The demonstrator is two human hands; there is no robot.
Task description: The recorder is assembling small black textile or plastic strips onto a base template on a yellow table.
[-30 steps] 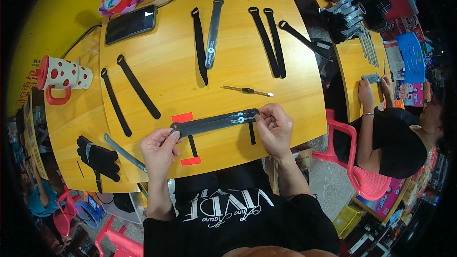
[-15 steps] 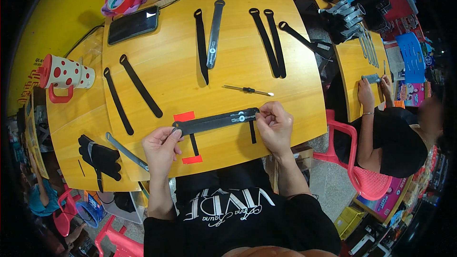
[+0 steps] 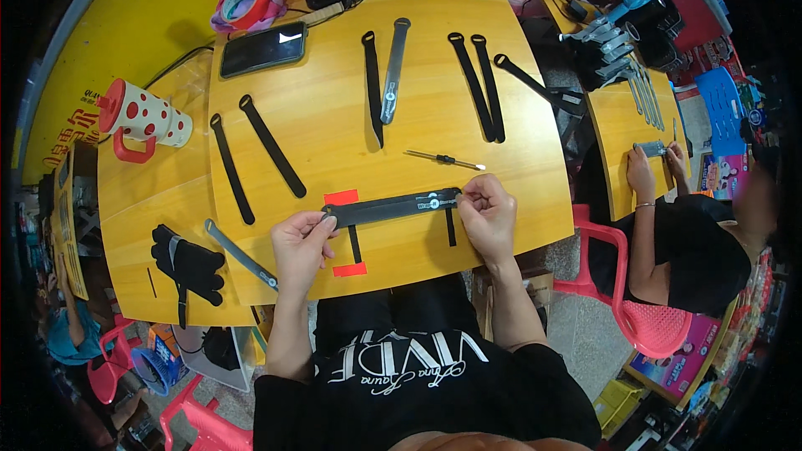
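Dark grey strap [image 3: 380, 212] spanned the gap between the two hands, near the front edge of the yellow table [image 3: 326, 108]. From my remote station I logged the left hand [image 3: 302, 244] as pinching the left end between thumb and fingers, and the right hand [image 3: 489, 219] as pinching the right end, its fingertips partly hidden from me. A second edge with pale print showed along the upper side, so I suspected two overlapping layers but could not confirm it. Nor could I tell whether the strap touched the wood or sat slightly above it. Beneath it ran a left black strip [image 3: 356, 246] and a right black strip [image 3: 451, 230]; red tape [image 3: 341, 197] lay just beyond the left end, with another red piece [image 3: 350, 270] at the near end of the left strip. Risks noted: both grips took only small end areas, so a loosened pinch could let the layers, if there were two, slide out of line; an uneven pull could skew the strap across the strips; a sagging middle could snag on the strips beneath. I also judged that the slim tool [image 3: 445, 159], lying near the right hand, might be knocked by a wide reach. Loose black straps [image 3: 273, 149] lay farther back, posing little hazard.
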